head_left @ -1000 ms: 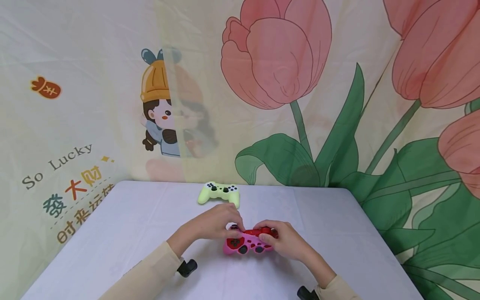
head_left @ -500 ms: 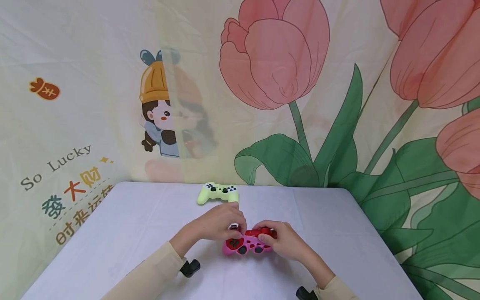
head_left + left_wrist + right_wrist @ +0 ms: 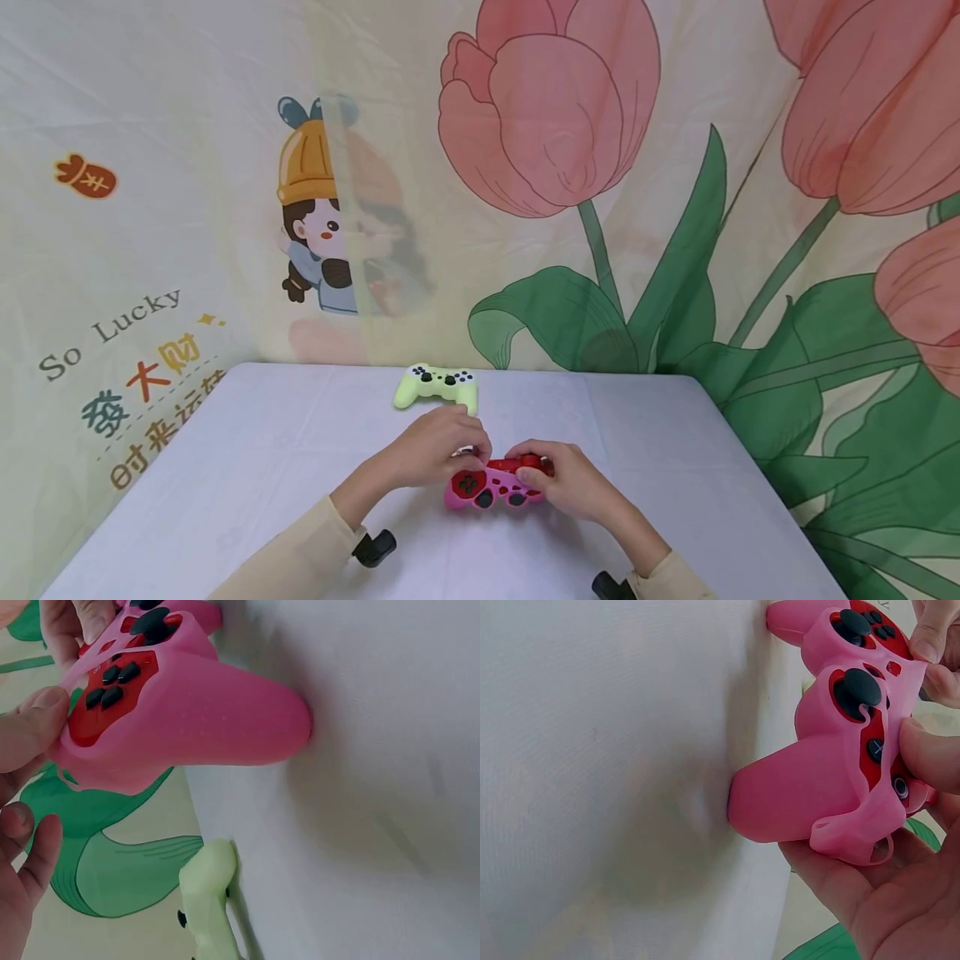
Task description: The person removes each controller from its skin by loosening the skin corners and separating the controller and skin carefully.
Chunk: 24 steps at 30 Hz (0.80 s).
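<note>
A red game controller [image 3: 468,483] stands tilted on its grips on the white table, partly wrapped in a pink silicone cover [image 3: 225,720]. My left hand [image 3: 438,446] pinches the cover's upper edge by the directional buttons, between thumb and fingers. At the controller's other end my right hand [image 3: 570,482] grips it, thumb on the face and fingers behind. In the right wrist view, the cover's right corner [image 3: 859,829] is bunched and folded loosely below the round button, with a thin loop hanging off it. Red shell shows along the top edge.
Behind my left hand, a pale green controller [image 3: 437,385] lies near the back edge of the white table [image 3: 645,433]. A printed cloth backdrop [image 3: 405,50] with tulips hangs right behind the table. Black wrist cameras [image 3: 375,548] sit under both sleeves.
My left wrist dips slightly and the left thumb shifts, baring more of the directional buttons. The right hand keeps its grip and the controller stays in place.
</note>
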### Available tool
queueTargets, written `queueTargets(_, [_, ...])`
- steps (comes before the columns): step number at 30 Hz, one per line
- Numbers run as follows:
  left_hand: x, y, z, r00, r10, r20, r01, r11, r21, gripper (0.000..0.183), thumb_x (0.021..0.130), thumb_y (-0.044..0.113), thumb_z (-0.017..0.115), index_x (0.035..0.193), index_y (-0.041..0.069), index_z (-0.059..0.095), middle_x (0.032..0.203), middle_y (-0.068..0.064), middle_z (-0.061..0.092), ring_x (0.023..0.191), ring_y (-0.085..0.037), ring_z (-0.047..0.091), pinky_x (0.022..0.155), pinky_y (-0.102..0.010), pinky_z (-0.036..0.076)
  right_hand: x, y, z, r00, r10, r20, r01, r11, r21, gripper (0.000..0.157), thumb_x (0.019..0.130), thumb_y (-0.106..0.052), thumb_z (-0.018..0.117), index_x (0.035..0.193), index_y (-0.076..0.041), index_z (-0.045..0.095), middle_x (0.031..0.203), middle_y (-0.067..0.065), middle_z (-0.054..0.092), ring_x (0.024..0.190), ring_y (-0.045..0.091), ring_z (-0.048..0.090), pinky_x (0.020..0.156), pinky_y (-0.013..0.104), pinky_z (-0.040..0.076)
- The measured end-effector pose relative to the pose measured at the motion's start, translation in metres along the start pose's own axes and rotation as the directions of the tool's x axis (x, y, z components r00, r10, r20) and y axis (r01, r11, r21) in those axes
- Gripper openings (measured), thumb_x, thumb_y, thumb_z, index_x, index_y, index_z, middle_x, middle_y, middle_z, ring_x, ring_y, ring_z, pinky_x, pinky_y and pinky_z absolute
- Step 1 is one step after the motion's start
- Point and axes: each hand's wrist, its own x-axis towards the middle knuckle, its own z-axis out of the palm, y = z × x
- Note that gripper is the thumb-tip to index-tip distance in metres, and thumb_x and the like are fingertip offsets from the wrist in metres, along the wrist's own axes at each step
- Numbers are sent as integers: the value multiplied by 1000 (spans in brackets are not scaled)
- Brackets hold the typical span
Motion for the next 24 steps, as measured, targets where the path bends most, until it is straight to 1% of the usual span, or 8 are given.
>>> queueTargets(6, [-9, -5, -2, 998, -29, -61, 32, 999, 44, 10, 91, 27, 86, 91, 29, 76, 88, 20, 65, 86, -5, 53, 80, -25, 47, 1, -2, 0, 1000, 14, 1, -14, 1000, -6, 23, 101, -21, 74, 124, -26, 75, 112, -4, 73, 94, 19, 63, 79, 29, 56])
queueTargets(9, [-14, -9, -1, 997, -49, -67, 52, 997, 48, 11, 91, 30, 85, 91, 31, 75, 89, 22, 66, 87, -3, 54, 82, -26, 47, 1, -2, -1, 1000, 24, 3, -24, 1000, -12, 24, 101, -21, 74, 125, -26, 74, 114, -3, 73, 95, 20, 63, 80, 30, 56])
queueTargets(13, [-25, -15, 1, 994, -98, -50, 99, 995, 21, 10, 93, 32, 84, 91, 33, 73, 90, 24, 66, 87, -3, 54, 82, -29, 46, 2, -3, -1, 999, 33, 11, -33, 999, -13, 25, 102, -22, 74, 126, -24, 74, 116, -3, 73, 96, 19, 63, 81, 32, 56])
queueTargets(15, [-30, -18, 3, 992, -121, -43, 121, 993, -7, 10, 93, 33, 83, 92, 34, 73, 90, 25, 66, 87, -6, 56, 83, -30, 46, 3, -3, -1, 999, 34, 13, -34, 999, -12, 25, 102, -22, 73, 127, -23, 74, 115, -2, 72, 95, 18, 63, 81, 32, 56])
queueTargets(18, [-36, -21, 8, 987, -146, -60, 143, 988, -61, 10, 93, 33, 82, 93, 33, 73, 89, 25, 64, 89, -12, 61, 85, -32, 47, 5, -2, -1, 1000, 29, 13, -28, 999, -14, 24, 102, -22, 73, 127, -23, 74, 114, -3, 72, 93, 17, 63, 79, 31, 56])
queueTargets(21, [-41, -23, 16, 979, -162, -126, 147, 982, -120, 12, 91, 31, 85, 95, 32, 74, 88, 26, 66, 88, -16, 63, 82, -29, 47, 6, -1, -1, 1000, 25, 10, -24, 1000, -18, 23, 102, -22, 73, 125, -25, 74, 112, -3, 72, 92, 17, 63, 78, 31, 55])
queueTargets(24, [-44, -24, 25, 963, -156, -218, 121, 979, -163, 15, 87, 31, 89, 96, 31, 77, 88, 25, 69, 83, -14, 62, 77, -25, 46, 6, 0, -1, 1000, 29, 7, -29, 999, -20, 24, 102, -22, 73, 126, -24, 74, 113, -4, 72, 93, 17, 62, 79, 31, 55])
